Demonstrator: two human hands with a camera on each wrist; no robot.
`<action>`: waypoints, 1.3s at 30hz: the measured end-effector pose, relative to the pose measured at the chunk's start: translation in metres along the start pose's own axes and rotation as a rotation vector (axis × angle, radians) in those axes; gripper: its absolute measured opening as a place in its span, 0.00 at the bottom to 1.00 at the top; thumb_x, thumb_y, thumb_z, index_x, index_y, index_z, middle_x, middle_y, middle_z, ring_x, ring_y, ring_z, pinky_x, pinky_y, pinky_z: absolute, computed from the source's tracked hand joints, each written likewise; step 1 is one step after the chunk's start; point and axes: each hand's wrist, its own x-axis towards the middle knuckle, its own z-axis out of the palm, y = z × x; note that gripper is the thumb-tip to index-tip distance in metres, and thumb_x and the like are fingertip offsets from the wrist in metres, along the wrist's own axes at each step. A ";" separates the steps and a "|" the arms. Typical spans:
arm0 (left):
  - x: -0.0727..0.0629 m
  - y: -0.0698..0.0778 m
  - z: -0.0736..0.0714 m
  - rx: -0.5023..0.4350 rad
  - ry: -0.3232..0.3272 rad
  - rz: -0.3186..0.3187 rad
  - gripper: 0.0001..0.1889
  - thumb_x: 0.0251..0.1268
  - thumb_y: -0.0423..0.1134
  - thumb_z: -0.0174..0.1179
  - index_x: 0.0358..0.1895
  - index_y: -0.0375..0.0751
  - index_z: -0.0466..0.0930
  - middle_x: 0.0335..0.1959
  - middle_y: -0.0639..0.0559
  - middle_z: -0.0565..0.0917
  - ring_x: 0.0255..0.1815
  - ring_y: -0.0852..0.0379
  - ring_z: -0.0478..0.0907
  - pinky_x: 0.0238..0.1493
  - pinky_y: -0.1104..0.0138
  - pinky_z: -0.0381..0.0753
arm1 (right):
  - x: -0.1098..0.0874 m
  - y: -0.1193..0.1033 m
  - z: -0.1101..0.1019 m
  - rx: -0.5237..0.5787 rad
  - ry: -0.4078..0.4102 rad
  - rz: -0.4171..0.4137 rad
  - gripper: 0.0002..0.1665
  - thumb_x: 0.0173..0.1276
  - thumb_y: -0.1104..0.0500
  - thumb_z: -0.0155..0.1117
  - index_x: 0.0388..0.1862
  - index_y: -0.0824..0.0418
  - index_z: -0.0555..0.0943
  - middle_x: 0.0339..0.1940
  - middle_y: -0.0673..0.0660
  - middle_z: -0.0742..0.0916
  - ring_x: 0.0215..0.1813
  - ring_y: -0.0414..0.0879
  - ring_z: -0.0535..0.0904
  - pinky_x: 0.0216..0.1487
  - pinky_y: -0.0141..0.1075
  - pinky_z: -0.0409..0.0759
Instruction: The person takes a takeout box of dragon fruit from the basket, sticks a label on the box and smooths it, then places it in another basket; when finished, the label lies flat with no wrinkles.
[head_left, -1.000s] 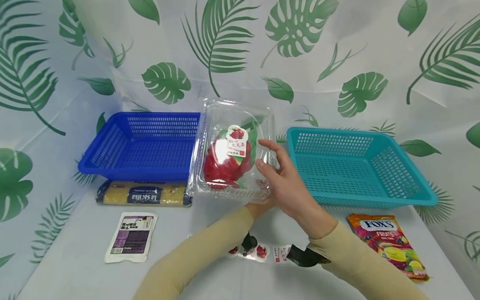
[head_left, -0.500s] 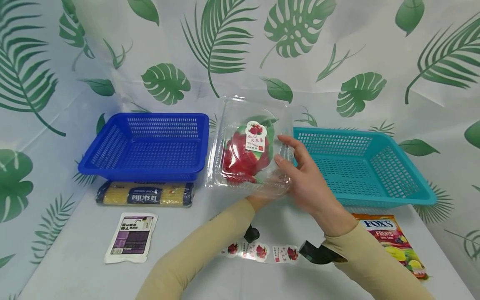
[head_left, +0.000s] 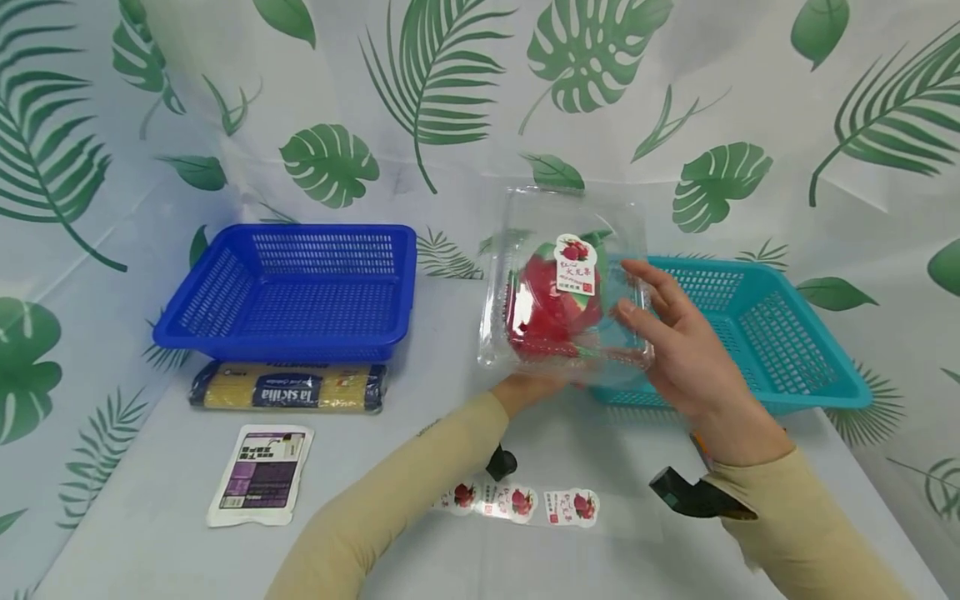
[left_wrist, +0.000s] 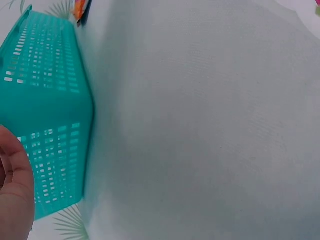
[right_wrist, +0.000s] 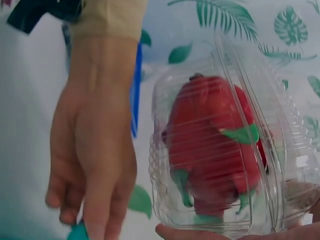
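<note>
Hands hold the clear box (head_left: 566, 287), left hand (head_left: 525, 387) gripping underneath, right hand (head_left: 678, 346) open beside it; only the right wrist view shows its ribbed bottom, and it has moved toward the teal basket (head_left: 780, 333).

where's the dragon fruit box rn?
In the head view, the clear dragon fruit box is held off the table right of centre, at the near-left corner of the teal basket, left hand beneath, right hand beside it.

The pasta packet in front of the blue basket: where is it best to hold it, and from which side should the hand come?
Probably from above, across the middle of the pasta packet, fingers over its short width. It lies flat and long on the table, close against the blue basket behind, so the front edge and the top are the free sides. A middle grip should keep it level.
</note>
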 end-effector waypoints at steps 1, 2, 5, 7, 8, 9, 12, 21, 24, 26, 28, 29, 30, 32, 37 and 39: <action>0.004 -0.009 0.000 0.125 0.033 0.018 0.14 0.70 0.41 0.59 0.55 0.43 0.74 0.39 0.55 0.81 0.37 0.63 0.78 0.42 0.72 0.80 | 0.000 -0.002 -0.006 0.003 0.002 0.000 0.31 0.78 0.57 0.51 0.76 0.43 0.58 0.78 0.55 0.47 0.71 0.55 0.55 0.50 0.35 0.82; 0.010 -0.016 0.001 0.093 0.014 0.062 0.13 0.69 0.39 0.60 0.53 0.42 0.75 0.35 0.54 0.81 0.33 0.62 0.78 0.38 0.71 0.81 | 0.001 -0.003 -0.012 0.002 0.006 0.003 0.31 0.78 0.58 0.51 0.76 0.43 0.58 0.78 0.55 0.48 0.70 0.53 0.57 0.48 0.35 0.82; 0.015 -0.022 0.002 -0.106 -0.070 0.116 0.11 0.69 0.31 0.59 0.52 0.34 0.75 0.32 0.49 0.80 0.29 0.57 0.78 0.33 0.69 0.82 | 0.002 -0.006 -0.033 -0.007 0.011 0.013 0.32 0.78 0.59 0.51 0.76 0.43 0.57 0.77 0.55 0.50 0.67 0.49 0.61 0.47 0.35 0.83; 0.014 -0.021 0.001 -0.159 -0.101 0.105 0.11 0.69 0.31 0.59 0.51 0.33 0.75 0.31 0.49 0.79 0.30 0.53 0.78 0.33 0.69 0.82 | 0.003 -0.007 -0.046 -0.024 0.022 0.021 0.32 0.78 0.60 0.50 0.77 0.42 0.56 0.77 0.54 0.49 0.66 0.47 0.62 0.46 0.35 0.83; 0.014 -0.021 0.000 -0.155 -0.108 0.111 0.11 0.69 0.31 0.60 0.51 0.33 0.74 0.31 0.49 0.79 0.31 0.52 0.78 0.33 0.69 0.82 | 0.003 -0.006 -0.052 -0.034 0.026 0.025 0.33 0.78 0.60 0.50 0.77 0.42 0.56 0.77 0.54 0.49 0.66 0.47 0.62 0.46 0.35 0.83; 0.012 -0.020 -0.001 -0.140 -0.117 0.110 0.12 0.69 0.31 0.60 0.51 0.32 0.74 0.31 0.48 0.79 0.32 0.50 0.79 0.34 0.69 0.82 | 0.003 -0.006 -0.059 -0.041 0.029 0.027 0.33 0.78 0.60 0.50 0.77 0.42 0.55 0.76 0.54 0.49 0.65 0.46 0.62 0.46 0.34 0.83; 0.012 -0.019 -0.002 -0.071 -0.112 0.071 0.15 0.69 0.34 0.61 0.56 0.37 0.73 0.33 0.49 0.79 0.33 0.50 0.79 0.36 0.68 0.83 | 0.002 -0.004 -0.076 -0.056 0.037 0.039 0.33 0.79 0.59 0.49 0.78 0.42 0.54 0.77 0.54 0.47 0.64 0.45 0.63 0.45 0.34 0.83; 0.013 -0.016 -0.002 -0.117 -0.097 -0.040 0.17 0.69 0.35 0.61 0.58 0.36 0.73 0.35 0.49 0.76 0.32 0.56 0.79 0.35 0.68 0.81 | -0.004 0.006 -0.127 0.014 0.028 0.023 0.31 0.80 0.61 0.43 0.78 0.46 0.54 0.76 0.54 0.36 0.60 0.43 0.62 0.42 0.36 0.83; 0.013 -0.015 -0.002 -0.137 -0.104 -0.048 0.19 0.69 0.36 0.61 0.61 0.37 0.72 0.34 0.49 0.76 0.34 0.53 0.80 0.35 0.68 0.81 | -0.009 0.008 -0.144 -0.002 0.020 0.032 0.31 0.80 0.61 0.42 0.78 0.44 0.54 0.75 0.55 0.33 0.59 0.42 0.63 0.42 0.34 0.83; 0.013 -0.015 -0.002 -0.145 -0.111 -0.045 0.21 0.69 0.36 0.61 0.62 0.37 0.71 0.34 0.48 0.76 0.37 0.48 0.81 0.36 0.67 0.81 | -0.012 0.009 -0.155 -0.020 0.018 0.039 0.31 0.81 0.61 0.41 0.78 0.44 0.53 0.75 0.54 0.34 0.58 0.41 0.63 0.42 0.33 0.83; 0.013 -0.015 -0.002 -0.157 -0.117 -0.044 0.21 0.69 0.36 0.61 0.63 0.37 0.70 0.35 0.48 0.76 0.40 0.43 0.81 0.38 0.64 0.82 | -0.014 0.010 -0.164 -0.054 0.021 0.040 0.31 0.81 0.61 0.41 0.79 0.45 0.52 0.75 0.54 0.38 0.58 0.39 0.66 0.42 0.33 0.83; 0.014 -0.015 -0.002 -0.161 -0.117 -0.046 0.21 0.69 0.36 0.61 0.63 0.38 0.70 0.35 0.48 0.76 0.42 0.41 0.81 0.39 0.63 0.82 | -0.015 0.010 -0.168 -0.065 0.020 0.041 0.32 0.81 0.61 0.41 0.79 0.46 0.52 0.75 0.53 0.41 0.57 0.38 0.68 0.42 0.33 0.83; 0.013 -0.015 -0.003 -0.163 -0.117 -0.049 0.21 0.69 0.36 0.61 0.63 0.39 0.71 0.35 0.48 0.76 0.43 0.40 0.80 0.40 0.61 0.82 | -0.016 0.011 -0.172 -0.088 0.025 0.046 0.32 0.81 0.61 0.41 0.79 0.46 0.52 0.74 0.53 0.44 0.56 0.37 0.69 0.42 0.33 0.83; 0.014 -0.015 -0.002 -0.167 -0.117 -0.057 0.20 0.69 0.36 0.61 0.61 0.41 0.71 0.36 0.47 0.76 0.45 0.38 0.80 0.42 0.58 0.82 | -0.017 0.012 -0.179 -0.149 0.036 0.070 0.32 0.81 0.60 0.42 0.79 0.45 0.51 0.73 0.51 0.49 0.55 0.37 0.70 0.42 0.32 0.82; 0.014 -0.014 -0.002 -0.173 -0.120 -0.065 0.18 0.69 0.36 0.61 0.60 0.44 0.72 0.36 0.47 0.76 0.47 0.35 0.79 0.46 0.53 0.81 | -0.017 0.014 -0.195 -0.265 0.038 0.169 0.33 0.81 0.56 0.43 0.79 0.40 0.50 0.70 0.50 0.49 0.54 0.39 0.65 0.41 0.32 0.82; 0.014 -0.013 -0.001 -0.174 -0.123 -0.066 0.19 0.69 0.36 0.61 0.60 0.44 0.72 0.36 0.47 0.75 0.48 0.34 0.78 0.48 0.51 0.81 | -0.016 0.015 -0.200 -0.292 0.034 0.203 0.33 0.81 0.56 0.43 0.79 0.39 0.50 0.69 0.51 0.50 0.53 0.39 0.66 0.41 0.33 0.83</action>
